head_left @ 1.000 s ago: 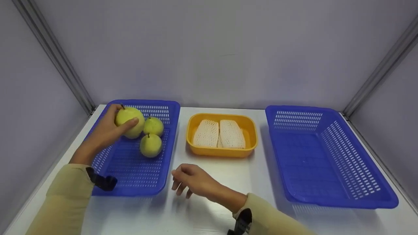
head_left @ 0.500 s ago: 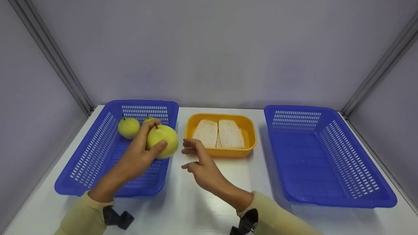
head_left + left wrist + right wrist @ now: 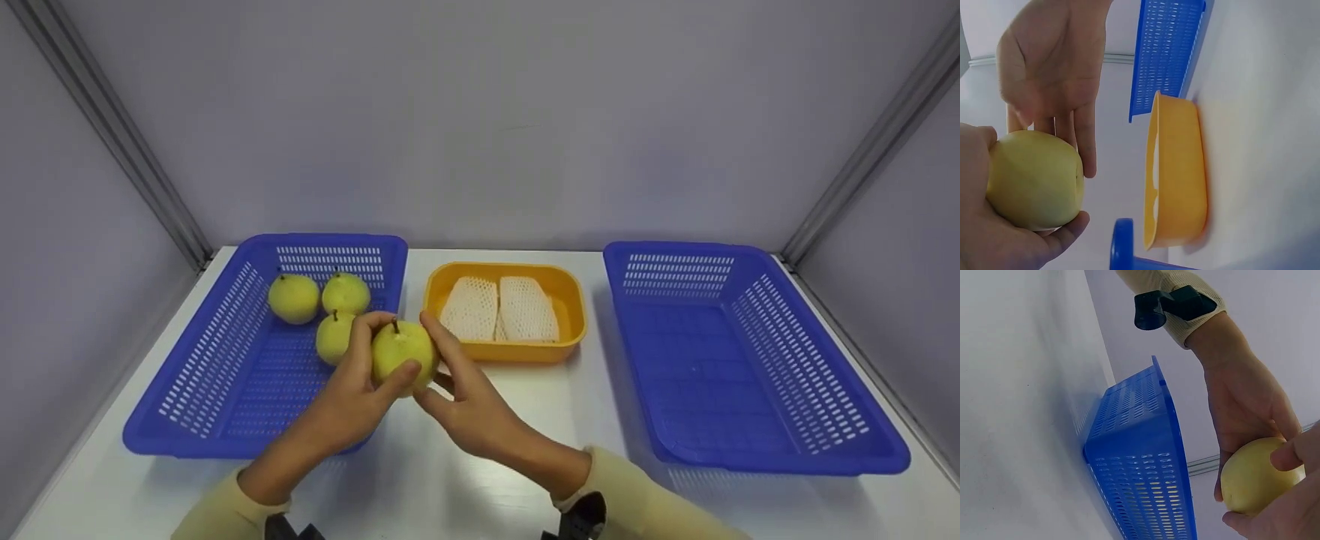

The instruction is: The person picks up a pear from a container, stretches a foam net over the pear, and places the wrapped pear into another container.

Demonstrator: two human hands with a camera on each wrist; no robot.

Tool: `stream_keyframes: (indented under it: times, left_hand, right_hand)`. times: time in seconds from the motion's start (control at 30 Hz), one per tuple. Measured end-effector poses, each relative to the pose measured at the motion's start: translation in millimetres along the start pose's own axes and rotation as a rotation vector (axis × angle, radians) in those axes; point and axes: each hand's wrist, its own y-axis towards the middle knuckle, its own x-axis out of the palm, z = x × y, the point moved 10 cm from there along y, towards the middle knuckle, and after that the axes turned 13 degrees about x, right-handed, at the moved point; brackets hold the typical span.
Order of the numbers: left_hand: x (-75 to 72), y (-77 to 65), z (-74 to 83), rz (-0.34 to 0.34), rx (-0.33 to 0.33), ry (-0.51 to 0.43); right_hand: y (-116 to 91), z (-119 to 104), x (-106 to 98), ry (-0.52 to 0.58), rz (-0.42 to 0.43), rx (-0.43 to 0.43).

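A yellow-green pear [image 3: 402, 346] is held up between both hands, stem upward, just past the inner edge of the left blue basket [image 3: 180, 375]. My left hand [image 3: 352, 405] grips it from the left, thumb across its near side. On the other side, my right hand [image 3: 480, 416] holds it with thumb and fingers against its surface. The left wrist view shows the right hand's fingers reaching behind the pear [image 3: 1036, 180]. Inside the left basket are three more pears, a left one [image 3: 294, 298], a back one [image 3: 346, 292] and a partly hidden front one [image 3: 334, 339].
A yellow tub [image 3: 517, 351] stands in the middle, with white foam net sleeves [image 3: 529, 309] lying in it. To the right is another blue basket [image 3: 690, 375]. Walls close off the back and sides of the white table [image 3: 480, 495].
My left hand has lifted the pear out of the left basket and brought it right and nearer. My right hand has risen to meet it and now holds its right side.
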Motion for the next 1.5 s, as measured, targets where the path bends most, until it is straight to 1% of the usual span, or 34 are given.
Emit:
stream_keyframes:
  times: [0.1, 0.17, 0.23, 0.33, 0.4, 0.5, 0.67, 0.9, 0.97, 1.03, 1.17, 1.3, 1.37, 1.5]
  left_hand:
    - [3.9, -4.1, -3.4, -0.044, -0.031, -0.022]
    - [7.0, -6.7, -3.6, -0.077, -0.035, -0.054]
    - [11.2, -9.4, -2.4, -0.116, -0.022, -0.104]
    - [18.5, -13.2, 1.8, -0.179, 0.013, -0.180]
    - [22.9, -14.7, 4.1, -0.209, 0.034, -0.198]
    - [28.8, -14.7, 6.1, -0.231, 0.058, -0.193]
    - [40.4, -14.9, 7.7, -0.256, 0.093, -0.154]
    - [59.3, -18.7, 1.5, -0.309, 0.098, -0.059]
    - [64.4, -18.0, 0.8, -0.305, 0.105, -0.044]
    - [70.1, -18.3, -1.1, -0.301, 0.096, -0.026]
    - [81.8, -22.3, -6.3, -0.279, 0.081, -0.024]
    - [92.8, -24.0, -19.7, -0.225, 0.032, -0.079]
    - [97.7, -23.9, -27.2, -0.197, 0.009, -0.108]
    - [106.8, -25.6, -41.0, -0.173, -0.031, -0.136]
  right_hand:
    - [-3, 2, -2, -0.016, 0.000, 0.005]
    - [-6, 4, -6, 0.004, -0.014, 0.006]
    - [-9, 7, -10, 0.033, -0.031, 0.003]
    - [-15, 11, -18, 0.097, -0.060, -0.004]
    - [-19, 15, -23, 0.120, -0.068, -0.001]
    - [-24, 21, -29, 0.137, -0.067, 0.005]
    - [-30, 33, -37, 0.138, -0.038, 0.015]
    - [-36, 59, -44, 0.139, -0.006, 0.071]
    - [-38, 65, -47, 0.131, 0.006, 0.080]
    - [-41, 71, -50, 0.124, 0.018, 0.091]
    - [-47, 84, -54, 0.100, 0.026, 0.114]
    - [-49, 94, -59, 0.072, 0.037, 0.136]
    - [-49, 98, -61, 0.049, 0.047, 0.134]
    - [-49, 106, -65, 0.003, 0.063, 0.126]
